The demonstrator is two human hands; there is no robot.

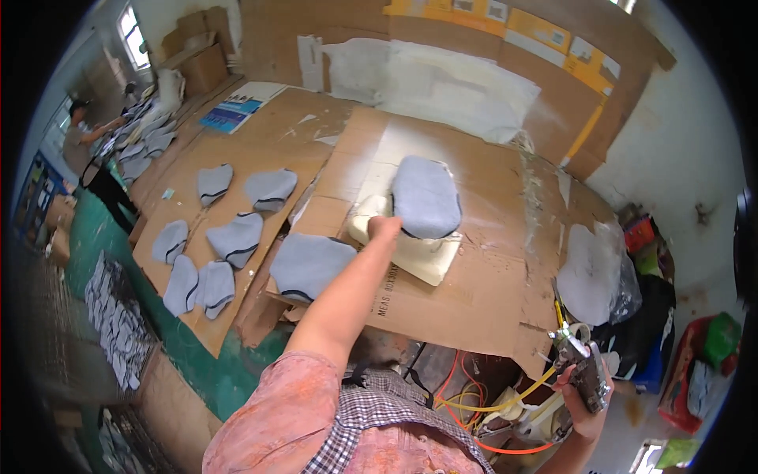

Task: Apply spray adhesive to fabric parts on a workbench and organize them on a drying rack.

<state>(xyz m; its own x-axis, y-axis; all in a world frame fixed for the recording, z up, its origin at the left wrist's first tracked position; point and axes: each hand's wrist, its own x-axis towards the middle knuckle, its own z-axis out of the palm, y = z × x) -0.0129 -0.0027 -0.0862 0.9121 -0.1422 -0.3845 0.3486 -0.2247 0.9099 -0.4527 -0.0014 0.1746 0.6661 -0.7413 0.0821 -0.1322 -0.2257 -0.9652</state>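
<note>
A grey, fabric-faced pad (pixel 426 193) with rounded corners and a dark edge lies over cream-coloured foam-like pieces (pixel 426 259) on the cardboard-covered table. My left hand (pixel 384 229) is closed at the pad's near left edge and appears to pinch it; the fingertips are partly hidden. Off to the right, past the table's near edge, my right hand (pixel 583 407) is wrapped round a metal spray gun (pixel 583 365), with a yellow hose (pixel 517 401) trailing from it. Another grey piece (pixel 310 265) lies flat just left of my left forearm.
Several smaller grey curved pieces (pixel 237 237) are spread on cardboard (pixel 308 146) at the left. A person (pixel 87 150) stands by a heap of grey pieces at the far left. Orange and yellow hoses hang below the table. A plastic bag (pixel 624 276) and a red basket (pixel 681 379) are at the right.
</note>
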